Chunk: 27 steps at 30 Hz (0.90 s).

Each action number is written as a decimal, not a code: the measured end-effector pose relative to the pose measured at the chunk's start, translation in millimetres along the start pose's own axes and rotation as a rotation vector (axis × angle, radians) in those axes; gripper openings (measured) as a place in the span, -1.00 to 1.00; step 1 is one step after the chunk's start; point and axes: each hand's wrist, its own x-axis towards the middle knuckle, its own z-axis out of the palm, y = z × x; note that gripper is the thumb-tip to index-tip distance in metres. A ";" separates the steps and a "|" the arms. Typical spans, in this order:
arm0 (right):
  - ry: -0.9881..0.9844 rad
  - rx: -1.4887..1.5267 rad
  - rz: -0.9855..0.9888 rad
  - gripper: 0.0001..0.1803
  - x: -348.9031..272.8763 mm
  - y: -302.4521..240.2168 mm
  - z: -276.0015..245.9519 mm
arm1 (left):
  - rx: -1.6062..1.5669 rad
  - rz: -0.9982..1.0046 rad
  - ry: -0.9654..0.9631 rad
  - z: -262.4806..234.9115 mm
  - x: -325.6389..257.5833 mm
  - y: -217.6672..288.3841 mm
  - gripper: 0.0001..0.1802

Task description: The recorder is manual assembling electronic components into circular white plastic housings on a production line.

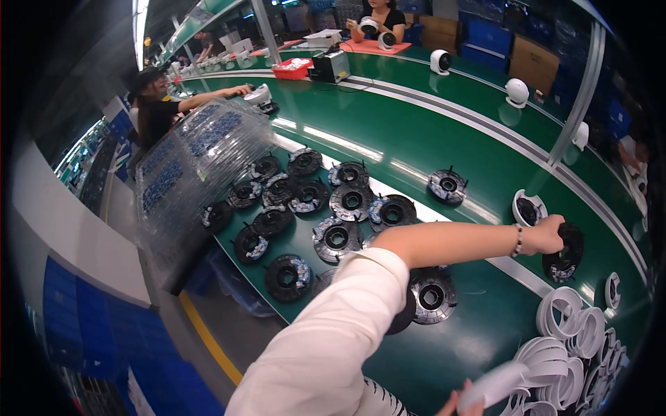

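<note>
My left arm reaches across to the right. My left hand (pixel 544 236) is closed on the edge of a black round base (pixel 567 260), held upright over the green line. Just behind it lies a white round shell (pixel 517 205) with a black part inside. At the lower edge, my right hand (pixel 463 403), partly cut off, grips a white curved cover (pixel 494 385). Beside that hand, white rings and curved covers (pixel 560 312) are heaped. Several black round bases with blue circuit boards (pixel 336 237) lie at the left and middle, some hidden under my arm.
Stacked clear trays (pixel 201 159) stand at the far left. One black base (pixel 447 186) lies alone on the green belt (pixel 402 132). White cameras (pixel 516 92) stand along the far side. Two co-workers handle white devices, one at the left, one at the back. A red bin (pixel 292 68) stands behind.
</note>
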 end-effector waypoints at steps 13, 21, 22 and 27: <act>-0.237 -0.406 0.077 -0.11 33.1 -29.6 33.1 | -0.499 -0.231 -0.032 -75.7 -110.8 30.5 -0.75; -0.467 -0.106 0.286 0.24 32.1 -7.9 44.5 | -0.542 -0.154 0.072 -98.8 -150.9 2.7 -0.61; -0.472 -0.089 0.308 0.24 30.9 -4.4 47.1 | -0.562 -0.120 0.068 -101.3 -152.5 -1.9 -0.60; -0.487 -0.028 0.341 0.22 35.7 4.0 45.0 | -0.571 -0.018 0.028 -96.3 -156.8 -8.5 -0.50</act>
